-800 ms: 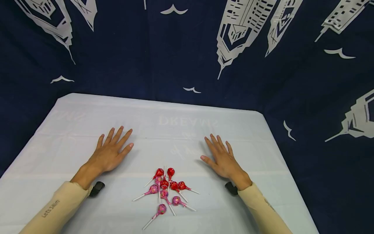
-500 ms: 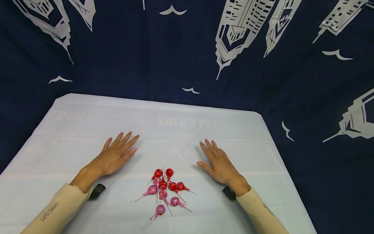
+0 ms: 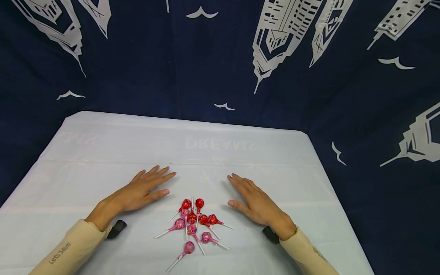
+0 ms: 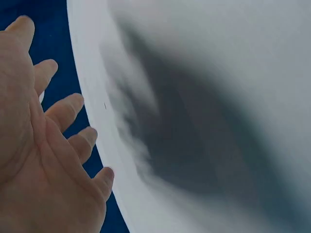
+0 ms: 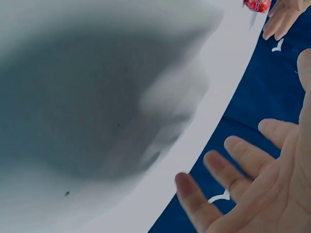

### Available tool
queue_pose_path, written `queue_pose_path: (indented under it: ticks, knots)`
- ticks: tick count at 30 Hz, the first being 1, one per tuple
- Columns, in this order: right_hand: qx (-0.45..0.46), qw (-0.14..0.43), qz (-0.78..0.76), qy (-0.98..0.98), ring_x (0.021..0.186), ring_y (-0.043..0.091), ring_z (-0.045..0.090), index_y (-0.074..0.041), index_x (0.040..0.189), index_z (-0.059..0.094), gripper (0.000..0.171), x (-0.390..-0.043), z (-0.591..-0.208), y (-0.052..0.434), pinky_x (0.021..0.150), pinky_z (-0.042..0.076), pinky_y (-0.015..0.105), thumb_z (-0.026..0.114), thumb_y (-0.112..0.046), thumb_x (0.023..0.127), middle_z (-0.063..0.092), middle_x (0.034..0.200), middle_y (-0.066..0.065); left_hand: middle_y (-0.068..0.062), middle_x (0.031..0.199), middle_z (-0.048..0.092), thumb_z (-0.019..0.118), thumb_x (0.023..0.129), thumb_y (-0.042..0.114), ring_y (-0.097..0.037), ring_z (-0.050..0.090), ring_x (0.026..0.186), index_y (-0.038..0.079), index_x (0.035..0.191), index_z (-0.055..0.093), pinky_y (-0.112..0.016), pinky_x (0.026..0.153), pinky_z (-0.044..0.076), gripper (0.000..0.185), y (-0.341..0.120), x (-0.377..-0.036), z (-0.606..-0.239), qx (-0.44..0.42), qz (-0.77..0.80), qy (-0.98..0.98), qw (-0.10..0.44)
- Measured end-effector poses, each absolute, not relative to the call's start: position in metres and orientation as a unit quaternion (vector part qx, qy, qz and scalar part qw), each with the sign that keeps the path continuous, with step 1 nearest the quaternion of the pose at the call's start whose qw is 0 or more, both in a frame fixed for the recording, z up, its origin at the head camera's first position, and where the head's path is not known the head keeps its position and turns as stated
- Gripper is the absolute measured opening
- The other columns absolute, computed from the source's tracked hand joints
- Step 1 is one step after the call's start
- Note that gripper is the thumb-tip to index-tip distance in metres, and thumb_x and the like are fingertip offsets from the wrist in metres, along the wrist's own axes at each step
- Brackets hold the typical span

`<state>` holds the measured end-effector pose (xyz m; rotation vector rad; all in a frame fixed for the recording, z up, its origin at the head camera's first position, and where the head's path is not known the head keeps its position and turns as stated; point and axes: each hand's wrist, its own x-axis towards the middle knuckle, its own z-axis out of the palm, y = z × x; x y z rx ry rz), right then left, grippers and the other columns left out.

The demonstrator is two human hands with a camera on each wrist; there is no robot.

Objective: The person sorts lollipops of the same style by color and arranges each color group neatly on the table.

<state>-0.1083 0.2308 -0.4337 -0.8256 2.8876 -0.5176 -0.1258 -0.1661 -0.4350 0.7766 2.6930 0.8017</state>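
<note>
Dark blue cloth backdrop (image 3: 206, 61) with white building and bird prints; white-covered tabletop (image 3: 103, 145) in front. Ten lollipops piled loosely near the tabletop's front middle, between the hands: five in red wrappers, red lollipops (image 3: 203, 219), mostly at back; five in pink ones, pink lollipops (image 3: 191, 230), mostly nearer the person. White sticks point various ways, some overlapping. Left hand (image 3: 139, 193): fingers extended, holding nothing, over tabletop left of pile. Right hand (image 3: 258, 203): same, right of pile. Beige sleeves (image 3: 63, 250).
</note>
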Motion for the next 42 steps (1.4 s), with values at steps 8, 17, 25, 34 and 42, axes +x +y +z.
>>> queue_pose_path:
  ticks: [8,17,25,34,42]
  knots:
    - [-0.324,0.051,-0.195,0.924,0.142,0.017,0.040,-0.029,0.155,0.036,0.064,-0.106,-0.435,0.227,0.113,0.040,0.044,0.053,-0.055,0.099,0.040,0.157,-0.004,-0.002,0.162,0.035,0.057,0.098,0.053,-0.034,0.019,0.154,0.029,0.156,0.036,-0.066,0.119,0.008,0.067,-0.161,-0.126,-0.440,0.289,0.335,0.884,0.153]
    - [-0.349,0.106,-0.302,0.881,0.131,0.014,0.052,-0.021,0.149,0.047,0.056,-0.101,-0.434,0.222,0.108,0.044,0.043,0.060,-0.043,0.099,0.054,0.145,-0.004,-0.002,0.156,0.045,0.066,0.094,0.046,-0.035,0.031,0.149,0.028,0.150,0.047,-0.064,0.119,0.015,0.061,-0.150,-0.130,-0.444,0.311,0.390,0.846,0.187]
    - [-0.351,0.180,-0.388,0.833,0.116,0.021,0.061,-0.013,0.147,0.048,0.054,-0.098,-0.439,0.213,0.099,0.051,0.035,0.067,-0.023,0.098,0.059,0.139,0.005,0.001,0.147,0.055,0.070,0.095,0.027,-0.029,0.047,0.139,0.025,0.140,0.058,-0.056,0.114,0.034,0.047,-0.141,-0.133,-0.447,0.345,0.426,0.814,0.190]
    - [-0.370,0.195,-0.395,0.818,0.122,0.012,0.057,-0.017,0.134,0.062,0.037,-0.097,-0.448,0.208,0.104,0.047,0.033,0.067,-0.017,0.097,0.060,0.134,-0.007,-0.002,0.135,0.064,0.068,0.095,0.012,-0.019,0.053,0.132,0.020,0.127,0.068,-0.065,0.118,0.015,0.033,-0.134,-0.134,-0.454,0.371,0.470,0.777,0.194]
    - [-0.376,0.211,-0.376,0.820,0.125,0.010,0.055,-0.022,0.133,0.063,0.036,-0.098,-0.449,0.203,0.106,0.045,0.033,0.066,-0.022,0.098,0.061,0.134,-0.009,0.005,0.130,0.067,0.069,0.092,0.007,-0.010,0.055,0.129,0.020,0.123,0.070,-0.067,0.117,-0.004,0.033,-0.129,-0.135,-0.456,0.363,0.482,0.766,0.223]
